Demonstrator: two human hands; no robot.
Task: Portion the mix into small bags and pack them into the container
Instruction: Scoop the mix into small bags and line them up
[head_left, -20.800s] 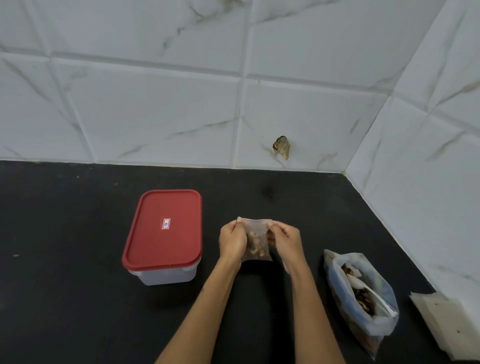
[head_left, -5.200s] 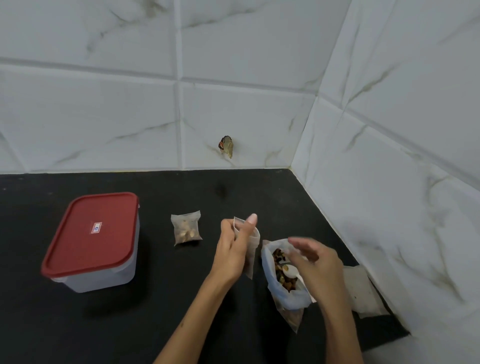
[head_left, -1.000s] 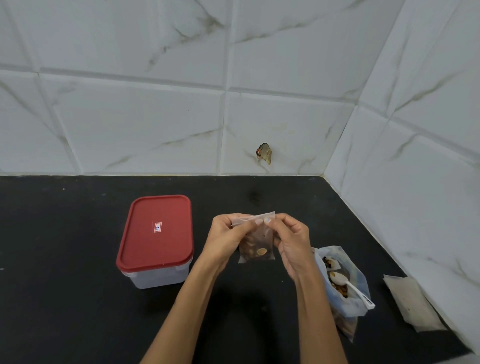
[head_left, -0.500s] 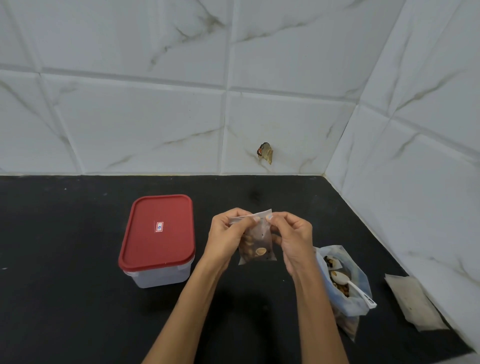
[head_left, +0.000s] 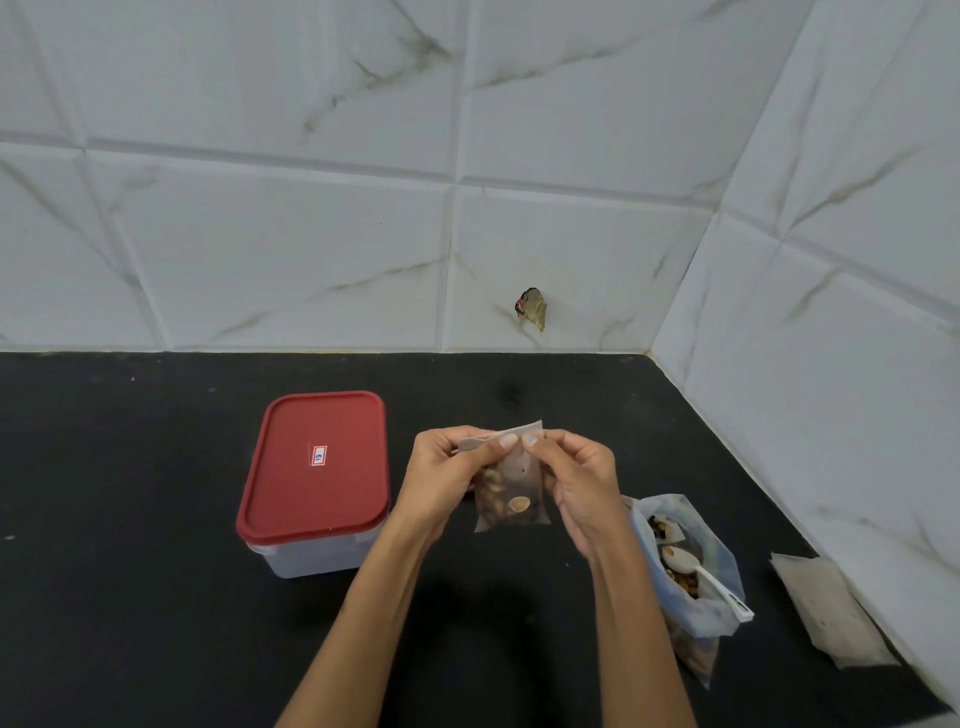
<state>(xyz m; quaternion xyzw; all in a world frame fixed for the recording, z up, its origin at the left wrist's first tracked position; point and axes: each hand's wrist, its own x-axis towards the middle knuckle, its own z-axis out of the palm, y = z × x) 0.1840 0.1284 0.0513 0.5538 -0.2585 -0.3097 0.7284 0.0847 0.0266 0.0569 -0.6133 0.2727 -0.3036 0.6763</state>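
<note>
left hand (head_left: 445, 478): bare, no ring, no glove; short, unpainted nail on the thumb
right hand (head_left: 576, 480): bare, no ring, no glove; short, unpainted nail on the thumb
wrists: no watch, no band
forearms: bare up to the lower frame edge, no sleeve visible

Likely a kitchen — tiled walls (head_left: 291, 249), black counter (head_left: 130, 597)

one container (head_left: 311, 483), two bags (head_left: 511, 499), one spoon (head_left: 701, 571)
</note>
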